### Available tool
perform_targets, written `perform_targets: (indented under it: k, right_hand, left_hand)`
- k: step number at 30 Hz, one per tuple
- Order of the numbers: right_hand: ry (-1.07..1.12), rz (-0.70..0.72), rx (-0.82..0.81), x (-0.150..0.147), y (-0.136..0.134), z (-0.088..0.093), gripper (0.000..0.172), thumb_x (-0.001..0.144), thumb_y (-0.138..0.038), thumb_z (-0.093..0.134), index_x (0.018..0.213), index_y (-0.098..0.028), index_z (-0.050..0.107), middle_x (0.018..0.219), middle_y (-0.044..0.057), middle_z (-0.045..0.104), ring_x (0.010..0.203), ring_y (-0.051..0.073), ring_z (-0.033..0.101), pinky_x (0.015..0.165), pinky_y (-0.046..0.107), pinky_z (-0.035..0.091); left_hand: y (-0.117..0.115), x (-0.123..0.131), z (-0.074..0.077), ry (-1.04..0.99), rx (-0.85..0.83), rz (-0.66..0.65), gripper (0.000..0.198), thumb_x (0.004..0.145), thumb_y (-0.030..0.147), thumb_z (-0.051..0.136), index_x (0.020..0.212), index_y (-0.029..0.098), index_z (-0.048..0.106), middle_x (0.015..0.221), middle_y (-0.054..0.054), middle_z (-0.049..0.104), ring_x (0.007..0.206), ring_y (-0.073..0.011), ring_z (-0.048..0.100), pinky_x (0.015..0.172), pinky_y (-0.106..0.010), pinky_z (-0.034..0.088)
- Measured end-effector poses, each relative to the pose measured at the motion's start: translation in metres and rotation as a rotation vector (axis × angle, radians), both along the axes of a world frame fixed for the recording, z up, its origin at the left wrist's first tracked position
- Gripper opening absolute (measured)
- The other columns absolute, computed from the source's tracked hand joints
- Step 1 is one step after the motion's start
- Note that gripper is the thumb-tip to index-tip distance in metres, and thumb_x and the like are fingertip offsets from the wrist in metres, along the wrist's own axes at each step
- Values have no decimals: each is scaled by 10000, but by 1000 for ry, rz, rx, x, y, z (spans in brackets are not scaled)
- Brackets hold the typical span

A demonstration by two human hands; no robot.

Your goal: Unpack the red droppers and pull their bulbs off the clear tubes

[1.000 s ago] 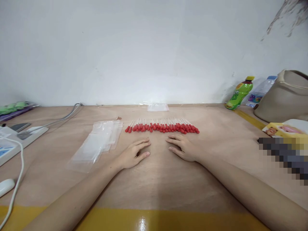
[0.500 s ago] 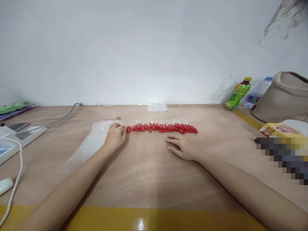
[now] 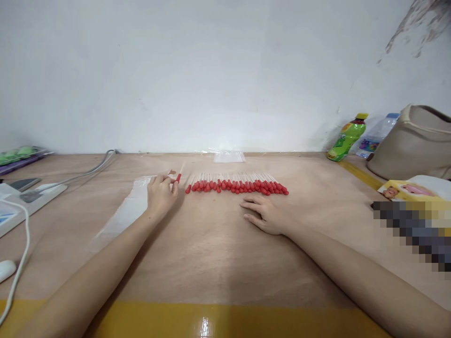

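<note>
Between the fingertips of my left hand (image 3: 162,192) is one red-tipped stick (image 3: 178,178), lifted a little, its thin pale shaft pointing away from me. That hand is over the right edge of a clear plastic bag (image 3: 128,213) lying flat. To its right, a long row of red-tipped sticks (image 3: 239,186) lies on the table, red ends toward me and pale shafts toward the wall; some red ends overlap. My right hand (image 3: 266,215) rests on the table just in front of the row, fingers spread, holding nothing.
Another small clear bag (image 3: 229,157) lies by the wall. On the left are a white power strip (image 3: 31,206), cables and a white mouse (image 3: 7,270). A green bottle (image 3: 347,138), a clear bottle (image 3: 378,136), a beige bag (image 3: 412,145) and a yellow tissue pack (image 3: 405,190) stand right.
My left hand has moved left, away from the row, drawing the leftmost red-tipped stick with it. My right hand has stayed in place.
</note>
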State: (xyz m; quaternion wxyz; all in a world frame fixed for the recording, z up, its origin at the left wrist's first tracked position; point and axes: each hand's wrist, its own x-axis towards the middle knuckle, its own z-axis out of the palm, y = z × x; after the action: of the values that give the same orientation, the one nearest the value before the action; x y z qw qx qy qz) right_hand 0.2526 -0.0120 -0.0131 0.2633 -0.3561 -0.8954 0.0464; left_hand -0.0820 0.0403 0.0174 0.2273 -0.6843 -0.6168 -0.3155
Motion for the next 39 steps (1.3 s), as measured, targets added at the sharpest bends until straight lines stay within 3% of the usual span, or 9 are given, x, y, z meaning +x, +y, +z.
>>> perform_targets:
  k: [4,8,12,16,24,31,39]
  right_hand:
    - [143,-40,85,-2,1,-4,355,824,-309,481,1165,-217,510,1133,99,531,1045,217,507,879,402,448]
    - [277,-146,218,-9,1,-5,462,803,-299,507,1251,-215,425,1181,118,483,1107,239,463,925,425,414]
    - [196,-76,222,-18,1,-4,490,829,-330,485,1292,-202,389,1252,111,460,1160,228,426,965,407,383]
    - [94,-48,181,-26,6,-5,433,849,-358,471,1247,-188,455,1218,98,520,1140,222,450,953,413,380]
    - [90,-60,152,-34,16,-7,218,858,-322,479,934,-199,642,900,54,663,923,200,557,842,378,414]
    - [134,0,156,-36,14,-6,207,868,-292,452,881,-194,633,862,57,658,887,186,563,818,360,423]
    - [163,76,170,-41,13,-4,177,853,-268,472,885,-199,633,890,48,661,864,177,564,810,357,444]
  left_hand:
    - [-19,11,5,-3,148,-228,186,819,259,477,843,174,640,869,-71,569,858,-218,530,800,-378,426]
    - [-42,42,-5,60,-15,-552,174,843,218,462,907,163,614,909,-69,559,842,-180,528,754,-327,454]
    - [-47,64,-21,37,-100,-722,172,860,213,449,939,167,595,919,-66,552,861,-171,525,769,-323,462]
    - [-43,68,-28,22,-114,-774,165,859,213,460,951,171,590,922,-63,552,860,-167,525,764,-322,466]
    - [-46,68,-27,-40,-131,-797,173,850,217,481,981,185,589,946,-64,567,886,-165,545,774,-317,484]
    - [-50,76,-23,-53,-227,-824,386,847,289,500,1221,207,461,1238,-97,493,1154,-221,461,961,-421,416]
    - [-39,92,-29,-16,-198,-909,219,867,283,475,1007,178,608,1040,-67,633,1062,-187,548,922,-361,468]
